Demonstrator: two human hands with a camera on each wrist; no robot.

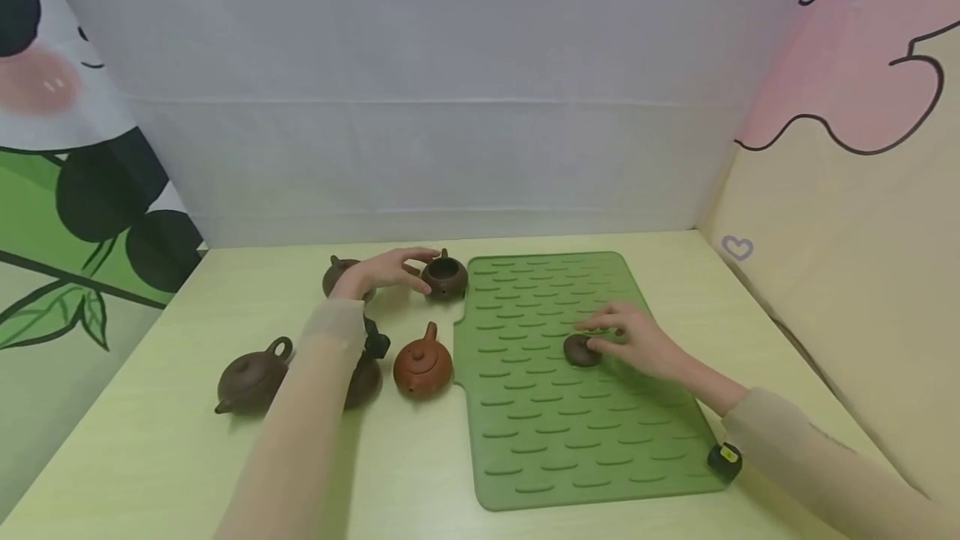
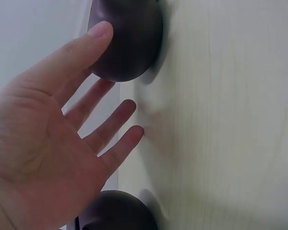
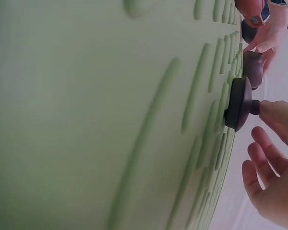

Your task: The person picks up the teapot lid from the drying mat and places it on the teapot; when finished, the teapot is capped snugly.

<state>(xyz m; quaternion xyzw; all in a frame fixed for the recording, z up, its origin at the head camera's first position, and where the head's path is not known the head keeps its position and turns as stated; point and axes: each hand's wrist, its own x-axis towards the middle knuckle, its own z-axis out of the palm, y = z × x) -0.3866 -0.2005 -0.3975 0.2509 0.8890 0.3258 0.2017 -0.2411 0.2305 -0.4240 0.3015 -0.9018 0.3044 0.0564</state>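
A dark brown teapot (image 1: 445,277) stands without its lid just left of the green mat (image 1: 525,473). My left hand (image 1: 386,268) holds its side between thumb and index finger; the other fingers are spread below in the left wrist view, where the index tip is hidden behind the pot. Over the mat, my right hand (image 1: 637,342) pinches the knob of a round dark teapot lid (image 1: 580,351). The right wrist view shows the lid (image 3: 237,104) upright by its knob, its underside against or very near the ridged mat.
A reddish-brown teapot (image 1: 422,367) stands by the mat's left edge. Dark teapots stand at the left (image 1: 251,379), partly behind my left forearm (image 1: 363,383), and behind my left wrist (image 1: 337,275). A white curtain (image 1: 450,148) closes off the table's back.
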